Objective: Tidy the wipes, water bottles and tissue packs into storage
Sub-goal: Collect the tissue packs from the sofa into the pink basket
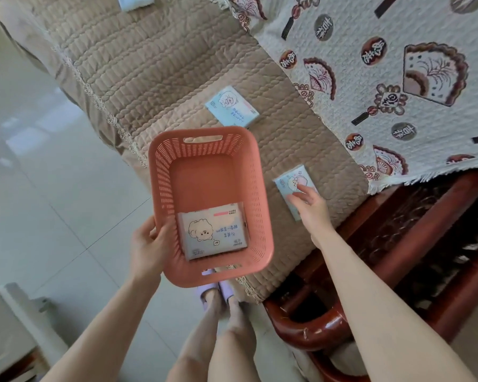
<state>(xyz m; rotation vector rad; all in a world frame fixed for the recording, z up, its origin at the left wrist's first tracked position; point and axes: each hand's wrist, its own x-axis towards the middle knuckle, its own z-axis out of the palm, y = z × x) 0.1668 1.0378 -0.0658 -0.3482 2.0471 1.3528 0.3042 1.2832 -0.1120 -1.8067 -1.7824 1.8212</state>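
1. Head view: the left hand [146,244] grips the near-left rim of a pink basket [160,172], thumb inside the wall and fingers outside. It holds the basket in the air over the front edge of a sofa seat [149,78].
2. Done: one pack [214,232] lies flat in the basket's near end.
3. In hand: the right hand [312,208] is unclenched, with its extended fingers touching a second pack [290,183] on the seat, just right of the basket. It has no grasp on it yet.
4. Left: a third pack [232,106] lies on the seat just beyond the basket. A fourth [134,1] lies well apart at the top edge, cut off by the frame.
5. No water bottles show. I cannot tell whether these packs hold wipes or tissues, so the task looks to be at an early stage.
6. Print: each pack is pale blue with a fluffy cartoon animal.
7. The pack in the basket also has a pink stripe and blue Chinese characters. It has a small Latin word at one corner, upside down to the camera and too blurred to read.
8. The throw [398,78] on the sofa back carries round medallions with Chinese characters among fan motifs. I cannot read them with confidence.
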